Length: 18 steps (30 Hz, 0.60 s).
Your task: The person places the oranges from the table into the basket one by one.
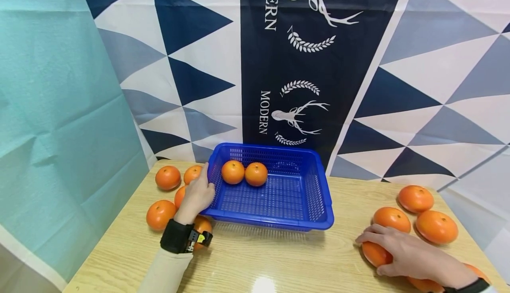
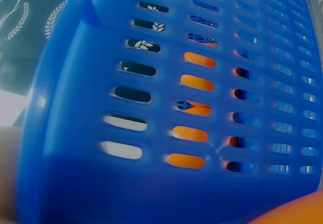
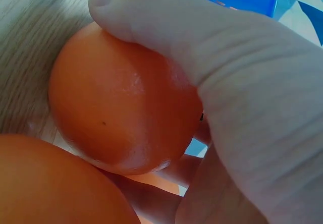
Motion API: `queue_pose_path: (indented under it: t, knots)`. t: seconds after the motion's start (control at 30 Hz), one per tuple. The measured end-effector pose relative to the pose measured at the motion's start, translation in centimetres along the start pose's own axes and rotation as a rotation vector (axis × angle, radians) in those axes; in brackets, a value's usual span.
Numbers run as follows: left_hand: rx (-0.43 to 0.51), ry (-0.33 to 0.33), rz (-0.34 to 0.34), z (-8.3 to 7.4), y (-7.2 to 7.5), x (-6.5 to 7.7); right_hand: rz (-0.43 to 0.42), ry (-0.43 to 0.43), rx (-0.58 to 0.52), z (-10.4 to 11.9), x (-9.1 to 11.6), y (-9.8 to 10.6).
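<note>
A blue plastic basket [image 1: 271,222] with slotted walls stands at the back of the table, with two oranges [image 1: 256,174] side by side in its left part. My left hand [image 1: 198,194] grips the basket's left rim. In the left wrist view the basket's outer wall [image 2: 151,183] fills most of the picture, and orange skin shows through its slots. At the right of the table my right hand [image 1: 412,252] holds an orange [image 3: 121,103], thumb on one side and fingers on the other. That orange appears to rest on the table among its neighbours.
Several oranges [image 1: 160,215] lie left of the basket, some partly behind my left hand and wrist. More oranges [image 1: 437,227] are grouped around my right hand. The wooden table [image 1: 279,257] meets a patterned cloth [image 1: 199,63] behind and a teal cloth [image 1: 59,107] at the left.
</note>
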<state>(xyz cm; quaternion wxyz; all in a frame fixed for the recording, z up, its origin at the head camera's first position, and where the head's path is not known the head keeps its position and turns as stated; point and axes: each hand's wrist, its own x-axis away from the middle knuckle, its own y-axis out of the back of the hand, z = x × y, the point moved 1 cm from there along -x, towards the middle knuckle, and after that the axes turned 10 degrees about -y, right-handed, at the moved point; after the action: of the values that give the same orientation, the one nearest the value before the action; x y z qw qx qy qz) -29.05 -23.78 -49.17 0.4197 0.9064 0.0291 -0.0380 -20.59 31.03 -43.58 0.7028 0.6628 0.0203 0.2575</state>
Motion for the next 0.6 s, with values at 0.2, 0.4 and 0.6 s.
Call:
queue_pose_path:
  t: [0.2, 0.4, 0.6]
  knots:
    - [0.011, 0.003, 0.006, -1.7, 1.1, 1.2, -0.006, 0.002, 0.002, 0.0, 0.1, 0.0]
    - [0.029, 0.017, 0.027, -3.2, 2.0, 2.2, -0.002, -0.002, -0.007, 0.0, 0.0, -0.1]
    - [0.026, 0.013, 0.017, -3.2, 1.9, 2.1, -0.017, 0.011, 0.007, 0.1, 0.1, -0.1]
